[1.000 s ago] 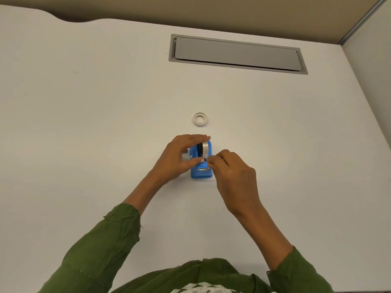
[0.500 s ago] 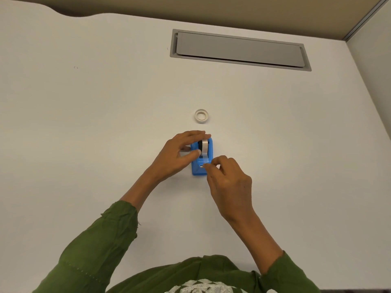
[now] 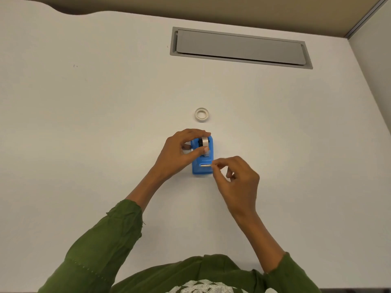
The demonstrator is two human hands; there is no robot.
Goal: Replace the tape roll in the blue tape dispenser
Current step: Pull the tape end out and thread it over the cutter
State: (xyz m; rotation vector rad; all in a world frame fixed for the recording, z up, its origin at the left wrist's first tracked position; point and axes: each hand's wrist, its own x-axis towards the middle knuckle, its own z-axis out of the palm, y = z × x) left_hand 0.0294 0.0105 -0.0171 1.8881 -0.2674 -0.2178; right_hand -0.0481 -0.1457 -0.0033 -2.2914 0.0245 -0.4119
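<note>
step: threading tape end | left hand [image 3: 177,154] gripping roll in blue plastic tape dispenser [image 3: 202,163] | right hand [image 3: 237,178] fingertips pinched together, contents unclear | next: seat tape on cutter

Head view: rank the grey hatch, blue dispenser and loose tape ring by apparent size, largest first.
1. grey hatch, though farthest from the camera
2. blue dispenser
3. loose tape ring, clearly the smallest

A white, smooth desk surface [image 3: 84,123] fills most of the view. A grey rectangular cable-access flap [image 3: 240,47] is set flush into its far side. Beige partition panels [image 3: 211,7] border the far and right edges.
</note>
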